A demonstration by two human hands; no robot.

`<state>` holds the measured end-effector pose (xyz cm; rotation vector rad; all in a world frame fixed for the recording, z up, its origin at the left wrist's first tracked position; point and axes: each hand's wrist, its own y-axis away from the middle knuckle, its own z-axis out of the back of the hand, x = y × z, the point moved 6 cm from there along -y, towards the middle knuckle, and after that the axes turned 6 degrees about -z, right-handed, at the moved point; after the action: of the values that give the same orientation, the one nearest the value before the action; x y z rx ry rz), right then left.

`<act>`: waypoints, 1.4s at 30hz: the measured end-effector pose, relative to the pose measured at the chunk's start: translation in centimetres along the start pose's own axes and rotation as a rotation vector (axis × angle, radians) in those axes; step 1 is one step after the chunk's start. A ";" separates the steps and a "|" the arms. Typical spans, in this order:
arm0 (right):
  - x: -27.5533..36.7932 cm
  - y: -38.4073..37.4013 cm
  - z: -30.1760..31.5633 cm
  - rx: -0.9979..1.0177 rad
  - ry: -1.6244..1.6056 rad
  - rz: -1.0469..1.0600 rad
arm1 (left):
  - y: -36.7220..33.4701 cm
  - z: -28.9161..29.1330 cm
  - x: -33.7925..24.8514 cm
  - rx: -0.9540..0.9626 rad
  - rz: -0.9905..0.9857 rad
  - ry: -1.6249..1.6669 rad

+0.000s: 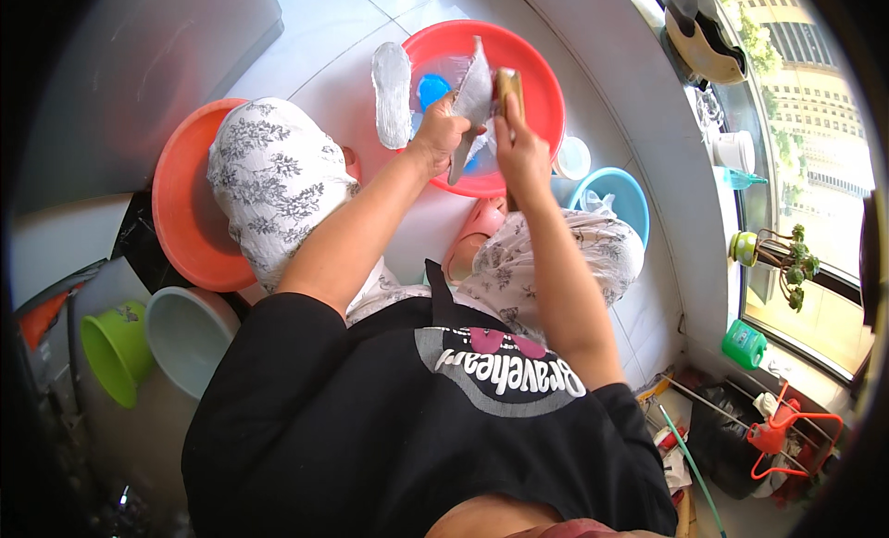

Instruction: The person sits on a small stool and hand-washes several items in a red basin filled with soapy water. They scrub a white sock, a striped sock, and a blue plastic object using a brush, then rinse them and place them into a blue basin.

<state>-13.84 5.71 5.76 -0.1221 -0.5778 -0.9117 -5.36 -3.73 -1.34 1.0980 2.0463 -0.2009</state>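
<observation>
A grey insole [474, 84], gripped in the left hand [440, 131], is scrubbed over a red basin [537, 66] with a wooden brush [507, 82] clasped in the right hand [519, 149]; another insole [392, 93] lies on the basin's rim, apparently unfinished.

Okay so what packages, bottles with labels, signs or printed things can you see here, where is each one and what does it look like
Green bottle: on the floor under the window at right, squat, bright green; any label too small to tell.
Printed patch: on the person's black shirt front, rounded grey shape with pink marks and white lettering.
No signs or screens show.
</observation>
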 end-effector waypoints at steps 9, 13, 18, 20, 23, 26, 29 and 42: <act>-0.2 -9.6 5.1 0.218 -0.244 -0.049 | -0.5 2.8 0.2 -0.122 0.104 0.105; -0.9 -11.6 5.9 0.357 -0.300 0.032 | -1.8 6.8 0.8 -0.313 0.003 -0.004; -1.4 -12.6 5.5 0.492 -0.214 -0.039 | -3.0 11.8 0.5 -0.496 -0.019 -0.141; -2.5 -13.7 5.1 0.548 -0.185 -0.039 | -4.0 13.8 0.4 -0.596 -0.060 -0.166; -4.5 -14.9 4.6 0.626 -0.177 -0.081 | -4.7 16.1 0.4 -0.700 -0.107 -0.215; -9.0 -15.8 3.0 0.690 -0.308 -0.179 | -4.7 16.9 0.3 -0.755 -0.124 -0.380; -14.5 -14.0 -0.9 0.752 -0.737 -0.380 | -4.4 17.0 -0.4 -0.781 -0.129 -0.644; -21.1 -9.1 -10.1 0.796 -1.391 -0.540 | -3.9 17.6 -0.5 -0.827 -0.116 -0.819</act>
<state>-26.62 11.68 -14.98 0.1622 -2.3079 -0.9479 1.79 -14.66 -13.75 0.2832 1.2303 0.1285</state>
